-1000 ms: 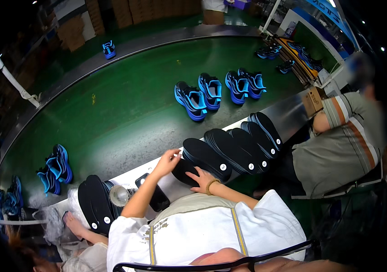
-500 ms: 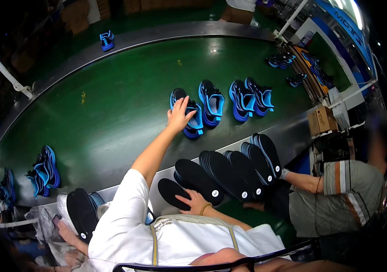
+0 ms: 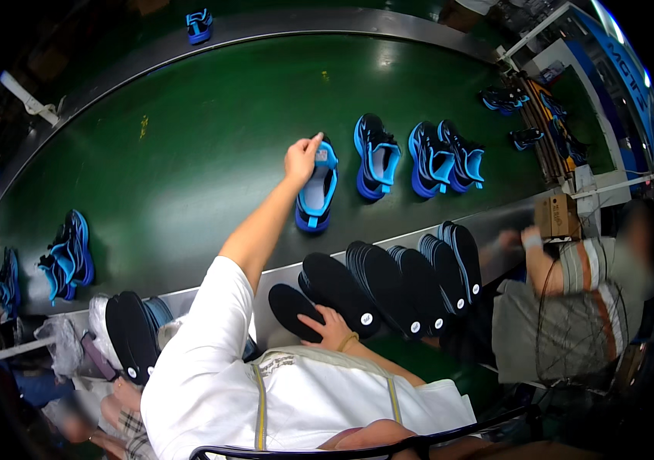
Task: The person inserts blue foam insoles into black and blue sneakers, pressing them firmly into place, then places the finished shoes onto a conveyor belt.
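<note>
A black and blue sneaker stands on the green belt, its opening facing me and its grey inside showing. My left hand is closed on its tongue, pulling it up and away from the heel. At the front edge, my right hand grips a single black insole by its near side, fingers on top; the thumb's hold is partly hidden. Beside that insole lies a stack of black insoles with a round white sticker. To the right of the held shoe sits another sneaker, apart from it.
More insole stacks line the bench edge to the right. A pair of sneakers stands beyond, with other sneakers at left. Co-workers sit close on both sides, one in a grey shirt. A cardboard box stands at right.
My left hand, spread over the shoe before, has closed on its tongue, and the shoe's mouth is wider. My right hand keeps the insole. The right co-worker's arm has moved; the view has shifted.
</note>
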`<state>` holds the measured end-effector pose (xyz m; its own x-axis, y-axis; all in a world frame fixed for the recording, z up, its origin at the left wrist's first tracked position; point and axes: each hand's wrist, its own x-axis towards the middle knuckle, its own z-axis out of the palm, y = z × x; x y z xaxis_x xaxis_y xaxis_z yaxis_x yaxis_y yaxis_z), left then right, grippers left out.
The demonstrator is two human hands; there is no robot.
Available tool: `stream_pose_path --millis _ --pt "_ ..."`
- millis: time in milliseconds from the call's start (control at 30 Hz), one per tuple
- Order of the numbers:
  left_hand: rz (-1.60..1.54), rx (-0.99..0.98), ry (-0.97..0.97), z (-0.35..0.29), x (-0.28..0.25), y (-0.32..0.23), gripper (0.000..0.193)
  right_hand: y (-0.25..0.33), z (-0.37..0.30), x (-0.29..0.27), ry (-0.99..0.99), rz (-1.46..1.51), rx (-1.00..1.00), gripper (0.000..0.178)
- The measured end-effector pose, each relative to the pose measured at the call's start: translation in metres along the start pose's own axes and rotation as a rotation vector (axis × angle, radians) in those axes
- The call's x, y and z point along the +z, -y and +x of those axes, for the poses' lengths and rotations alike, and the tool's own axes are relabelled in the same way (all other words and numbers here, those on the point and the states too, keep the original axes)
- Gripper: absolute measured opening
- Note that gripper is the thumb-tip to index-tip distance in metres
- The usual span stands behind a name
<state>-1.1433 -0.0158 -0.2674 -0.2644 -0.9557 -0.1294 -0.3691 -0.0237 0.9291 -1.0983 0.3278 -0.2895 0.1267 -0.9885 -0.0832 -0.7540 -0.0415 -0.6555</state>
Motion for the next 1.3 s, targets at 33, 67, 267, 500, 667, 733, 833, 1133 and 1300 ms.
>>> stream_pose_path --millis 33,67,267,500,667,733,833,1133,1300 --pt "-0.033 0.014 -0.054 -0.001 -0.009 -0.002 0.045 0.000 0.000 -0.001 -0.004 -0.017 -0.001 0.060" --pt "-0.063 0.029 -0.104 -0.002 -0.016 -0.002 0.045 0.002 0.000 -0.001 -0.012 -0.024 0.001 0.061" --pt "-0.127 0.140 -0.199 -0.037 -0.060 0.016 0.035 0.010 0.000 -0.005 0.004 -0.083 0.031 0.063" --pt "0.480 0.397 0.002 -0.069 -0.081 0.018 0.046 0.041 -0.007 -0.026 0.174 -0.178 0.302 0.071" --pt "0.623 0.389 0.082 -0.069 -0.079 0.020 0.046 0.028 -0.025 -0.013 0.159 -0.063 0.304 0.073" --pt "0.502 0.283 0.101 -0.077 -0.084 0.015 0.046 0.028 -0.024 -0.014 0.127 -0.063 0.265 0.075" --pt "0.201 0.350 -0.025 -0.102 -0.095 0.017 0.052 0.031 -0.019 -0.019 0.165 -0.037 0.274 0.075" --pt "-0.472 -0.649 0.397 -0.295 -0.151 0.103 0.027 0.024 -0.022 -0.019 0.189 -0.029 0.289 0.078" --pt "-0.517 -0.814 0.500 -0.350 -0.134 0.106 0.040 0.022 -0.032 -0.013 0.103 0.051 0.260 0.082"
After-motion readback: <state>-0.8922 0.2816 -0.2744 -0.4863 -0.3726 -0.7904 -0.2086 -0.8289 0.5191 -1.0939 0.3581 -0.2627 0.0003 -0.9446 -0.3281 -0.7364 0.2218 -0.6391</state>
